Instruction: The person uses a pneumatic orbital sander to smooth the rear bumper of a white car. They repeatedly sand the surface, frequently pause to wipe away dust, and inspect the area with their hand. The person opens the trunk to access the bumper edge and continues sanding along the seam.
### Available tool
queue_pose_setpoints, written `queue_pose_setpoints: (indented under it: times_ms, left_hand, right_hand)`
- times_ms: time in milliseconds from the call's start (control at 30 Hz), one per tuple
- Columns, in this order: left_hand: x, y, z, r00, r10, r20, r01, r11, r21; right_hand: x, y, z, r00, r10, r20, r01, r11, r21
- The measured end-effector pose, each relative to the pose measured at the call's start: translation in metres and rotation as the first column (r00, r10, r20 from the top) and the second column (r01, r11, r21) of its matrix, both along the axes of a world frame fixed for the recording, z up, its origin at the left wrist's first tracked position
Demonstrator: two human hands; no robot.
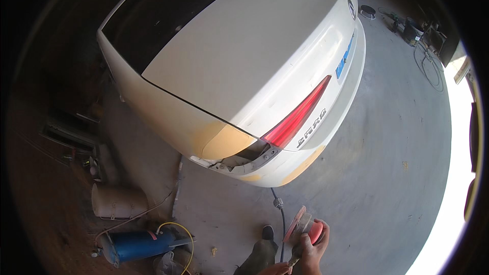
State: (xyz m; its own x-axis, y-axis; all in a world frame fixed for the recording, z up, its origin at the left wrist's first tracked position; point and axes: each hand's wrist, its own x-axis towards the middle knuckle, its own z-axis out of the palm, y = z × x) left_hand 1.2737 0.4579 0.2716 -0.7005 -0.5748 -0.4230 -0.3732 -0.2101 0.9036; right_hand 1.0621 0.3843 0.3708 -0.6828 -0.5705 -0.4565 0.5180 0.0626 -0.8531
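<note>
My right hand [312, 250] grips a handheld power sander [304, 224] with a red top, its thumb on the grey body. The sander is tilted on its side, its flat round pad facing up and left. At the lower edge my left hand [276, 269] is partly cut off; its fingers are closed at the sander's tail end. Ahead stands a white car [239, 46], apart from the sander. Its rear corner has a tan filler patch [224, 142], with an open lamp recess [244, 159] beside it. A red tail light [300, 114] is fitted on the trunk lid.
A dark hose [278, 202] lies on the grey floor [387, 173] between the car and me. At lower left are a blue tank [137, 247], a yellow hose [189, 234] and a tan cylinder [117, 201]. Cables and tools [415, 33] lie at far right.
</note>
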Motion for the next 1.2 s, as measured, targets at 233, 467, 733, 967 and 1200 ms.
queue_pose_setpoints:
  times_ms: [233,467,733,967,1200]
  left_hand:
    - [0.071,-0.169,0.078,0.894,-0.435,0.103,0.433,0.900,0.044]
    - [0.319,-0.348,0.104,0.929,-0.128,0.347,0.172,0.980,-0.099]
    - [0.612,-0.519,0.187,0.804,0.496,0.328,-0.335,0.834,-0.439]
    - [0.849,-0.639,0.208,0.402,0.833,0.379,-0.424,0.537,-0.730]
    - [1.017,-0.515,0.120,-0.149,0.848,0.509,-0.684,0.283,-0.673]
  right_hand:
    - [0.032,-0.031,0.049,0.681,0.342,-0.648,-0.421,0.906,0.036]
    - [0.144,-0.067,0.062,0.518,0.598,-0.611,-0.344,0.800,0.492]
    - [0.348,-0.309,0.105,0.612,0.593,-0.523,-0.580,0.787,0.212]
    - [0.544,-0.588,0.137,0.445,0.722,-0.530,-0.878,0.469,-0.098]
    - [0.728,-0.808,0.166,0.222,0.740,-0.635,-0.945,0.325,0.048]
